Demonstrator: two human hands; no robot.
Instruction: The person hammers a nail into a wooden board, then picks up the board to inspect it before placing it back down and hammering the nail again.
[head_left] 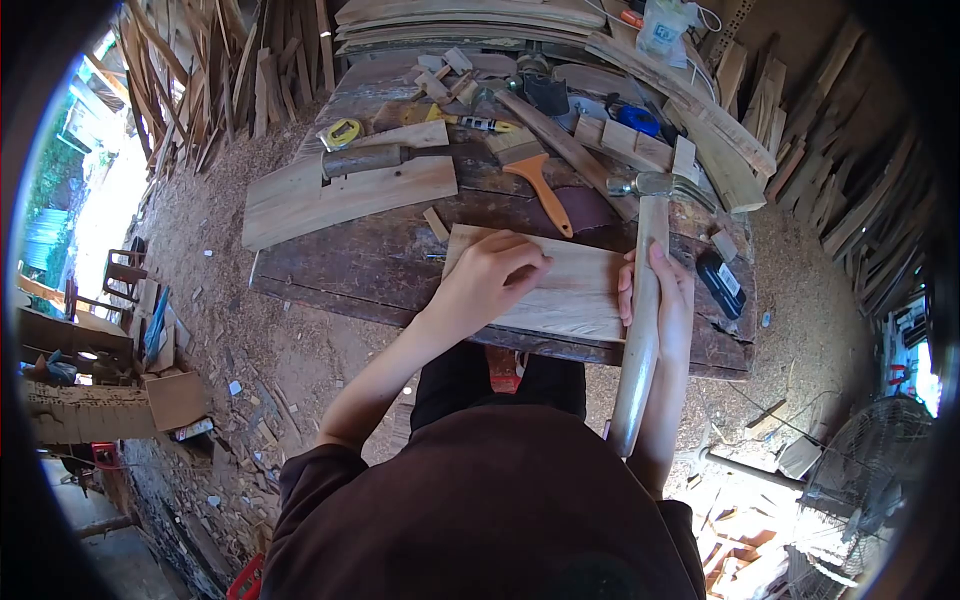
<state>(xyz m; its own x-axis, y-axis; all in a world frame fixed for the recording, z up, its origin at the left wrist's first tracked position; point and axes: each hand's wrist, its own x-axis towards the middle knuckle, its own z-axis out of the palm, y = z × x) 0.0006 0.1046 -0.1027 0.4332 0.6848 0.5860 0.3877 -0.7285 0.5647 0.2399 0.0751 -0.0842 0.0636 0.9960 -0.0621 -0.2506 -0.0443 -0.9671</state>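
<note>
1 wooden board (pixel 580 285) lay crosswise on the desk (pixel 345 262), under the curled left hand (pixel 492 273), any pinch indiscernible; at its right end, 1 claw hammer (pixel 644 310), head foremost, clasped by the right hand (pixel 677 300).

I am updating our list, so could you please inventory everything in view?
Bench: one, dark brown, centre.
Work board: one, light wood, bench's near edge.
Hammer: one, pale handle, work board's right.
Second board: one, light wood, bench's left.
Wooden-handled tool: one, brown, across second board.
Brush: one, orange handle, bench middle.
Tape measure: one, yellow, near second board.
Small device: one, black, bench's right.
Blocks: several, pale, bench's far side.
Wood strips: many, brown, both sides.
Plastic bag: one, whitish, top right.
Fan: one, grey, lower right.
Left hand: one, bare, on work board.
Right hand: one, bare, around hammer.
</note>
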